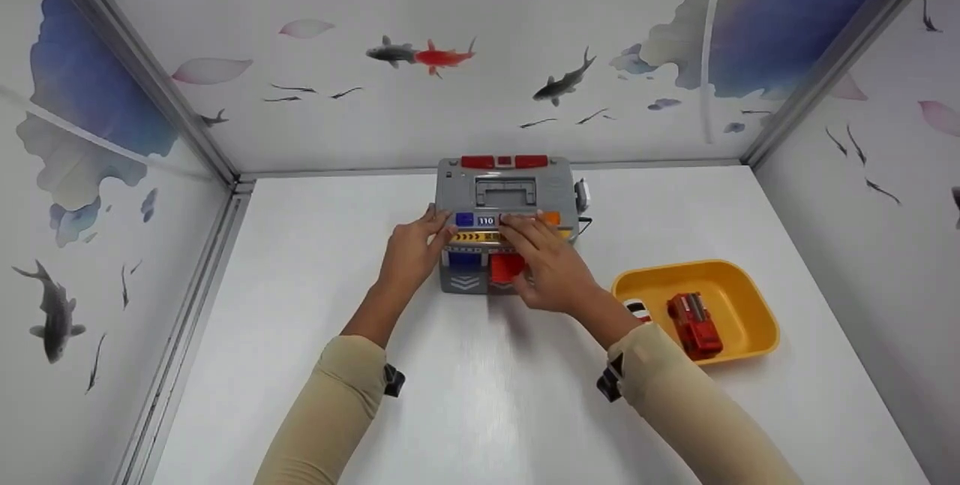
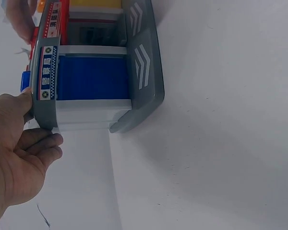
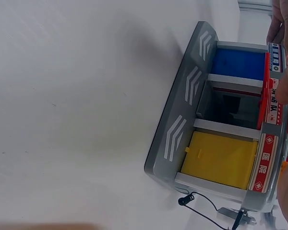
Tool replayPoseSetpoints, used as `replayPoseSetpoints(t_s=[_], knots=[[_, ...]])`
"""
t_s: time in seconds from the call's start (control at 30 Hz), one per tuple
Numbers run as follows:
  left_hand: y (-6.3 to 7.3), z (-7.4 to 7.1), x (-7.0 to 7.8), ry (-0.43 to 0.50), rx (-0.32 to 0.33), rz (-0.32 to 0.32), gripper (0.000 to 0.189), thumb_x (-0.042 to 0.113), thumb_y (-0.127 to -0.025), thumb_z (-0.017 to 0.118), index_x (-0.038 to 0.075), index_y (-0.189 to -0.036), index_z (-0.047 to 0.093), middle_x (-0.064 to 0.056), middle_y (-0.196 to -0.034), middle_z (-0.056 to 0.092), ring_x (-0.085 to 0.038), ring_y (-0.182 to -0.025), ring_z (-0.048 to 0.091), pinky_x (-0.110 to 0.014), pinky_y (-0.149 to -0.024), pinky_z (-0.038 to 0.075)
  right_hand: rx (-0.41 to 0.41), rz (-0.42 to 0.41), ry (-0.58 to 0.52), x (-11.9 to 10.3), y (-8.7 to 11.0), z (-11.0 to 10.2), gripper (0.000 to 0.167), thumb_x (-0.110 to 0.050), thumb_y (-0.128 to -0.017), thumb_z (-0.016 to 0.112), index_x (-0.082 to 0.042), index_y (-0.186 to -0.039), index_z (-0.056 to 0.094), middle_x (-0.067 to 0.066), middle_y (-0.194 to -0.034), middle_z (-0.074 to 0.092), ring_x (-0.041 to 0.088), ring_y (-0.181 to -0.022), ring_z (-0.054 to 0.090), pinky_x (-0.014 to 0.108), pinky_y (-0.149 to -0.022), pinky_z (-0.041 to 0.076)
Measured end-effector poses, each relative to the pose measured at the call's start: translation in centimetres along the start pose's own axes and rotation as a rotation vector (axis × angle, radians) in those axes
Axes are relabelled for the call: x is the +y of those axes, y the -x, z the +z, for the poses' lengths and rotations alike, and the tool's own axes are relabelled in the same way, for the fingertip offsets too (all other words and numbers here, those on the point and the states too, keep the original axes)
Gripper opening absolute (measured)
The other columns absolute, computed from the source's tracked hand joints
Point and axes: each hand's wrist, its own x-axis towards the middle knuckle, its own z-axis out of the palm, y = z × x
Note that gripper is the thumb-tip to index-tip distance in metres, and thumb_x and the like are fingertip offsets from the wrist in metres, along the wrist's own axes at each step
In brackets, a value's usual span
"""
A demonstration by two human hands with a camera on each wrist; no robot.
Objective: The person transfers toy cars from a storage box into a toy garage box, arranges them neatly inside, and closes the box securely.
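Observation:
A grey toy garage (image 1: 506, 170) stands against the back wall, with a handle recess and coloured buttons on its roof. My left hand (image 1: 411, 248) grips the left edge of its roof, thumb on top by the blue button (image 2: 25, 81) and fingers curled below. The fingers of my right hand (image 1: 555, 267) rest on the roof at the red button, with the thumb hanging near the front. In the middle bay the red door (image 1: 506, 269) stands raised, and the dark inside shows in the right wrist view. The blue door (image 2: 93, 76) and yellow door (image 3: 220, 158) are closed.
A yellow tray (image 1: 739, 275) sits at the right, holding a red toy fire truck (image 1: 695, 326) and a white toy car (image 1: 637, 310) partly behind my forearm. A black cord (image 3: 204, 195) hangs at the garage's right side. Patterned walls enclose the white table (image 1: 322, 245).

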Motion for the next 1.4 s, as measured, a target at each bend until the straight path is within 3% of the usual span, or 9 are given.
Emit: replayPoseSetpoints(t_s=[0.3,0.47,0.7,1.0,1.23,1.4], knots=[[-0.2,-0.4,0.4,0.007,0.011,0.011,0.054,0.048,-0.112,0.062,0.016,-0.155,0.063,-0.015,-0.166,0.052,-0.036,-0.153,0.056,-0.052,-0.128,0.047,0.01,-0.054,0.061,0.6,0.5,-1.0,0.076,-0.02,-0.094,0.07,-0.011,-0.166,0.048,0.008,-0.177,0.043,0.028,-0.163,0.042,0.062,-0.139,0.024],[-0.4,-0.4,0.5,0.007,0.012,0.003,0.053,0.047,-0.112,0.063,0.017,-0.156,0.063,-0.014,-0.166,0.051,-0.035,-0.153,0.056,-0.051,-0.127,0.048,0.047,-0.068,0.06,1.5,1.6,-1.7,0.074,-0.02,-0.094,0.075,-0.014,-0.164,0.051,0.007,-0.177,0.045,0.029,-0.164,0.043,0.067,-0.139,0.023],[-0.4,-0.5,0.4,0.009,0.014,0.012,0.054,0.048,-0.111,0.063,0.017,-0.155,0.064,-0.015,-0.166,0.052,-0.035,-0.152,0.056,-0.051,-0.126,0.049,0.045,-0.05,0.071,3.1,4.7,-2.6,0.077,-0.024,-0.091,0.078,-0.013,-0.163,0.052,0.009,-0.175,0.047,0.031,-0.163,0.044,0.069,-0.136,0.026],[0.0,-0.1,0.1,0.013,0.003,0.0,0.054,0.05,-0.112,0.062,0.017,-0.155,0.064,-0.014,-0.166,0.051,-0.035,-0.153,0.056,-0.051,-0.127,0.048,0.04,-0.004,0.037,5.3,8.8,-4.0,0.073,-0.023,-0.094,0.077,-0.012,-0.162,0.054,0.01,-0.169,0.054,0.032,-0.155,0.052,0.066,-0.129,0.042],[0.1,0.1,-0.1,0.012,0.016,-0.006,0.052,0.047,-0.112,0.063,0.018,-0.155,0.064,-0.014,-0.166,0.051,-0.035,-0.152,0.057,-0.051,-0.126,0.049,0.055,0.048,0.015,7.2,12.0,-4.9,0.051,-0.019,-0.094,0.078,-0.009,-0.143,0.071,0.011,-0.154,0.066,0.035,-0.136,0.065,0.06,-0.12,0.051],[0.0,0.0,0.0,0.008,0.007,-0.004,0.052,0.048,-0.112,0.063,0.019,-0.156,0.064,-0.014,-0.167,0.05,-0.036,-0.152,0.057,-0.051,-0.126,0.049,0.049,0.107,0.024,8.7,14.6,-5.1,0.046,-0.014,-0.091,0.079,-0.007,-0.136,0.074,0.013,-0.149,0.069,0.037,-0.133,0.066,0.062,-0.116,0.053]])
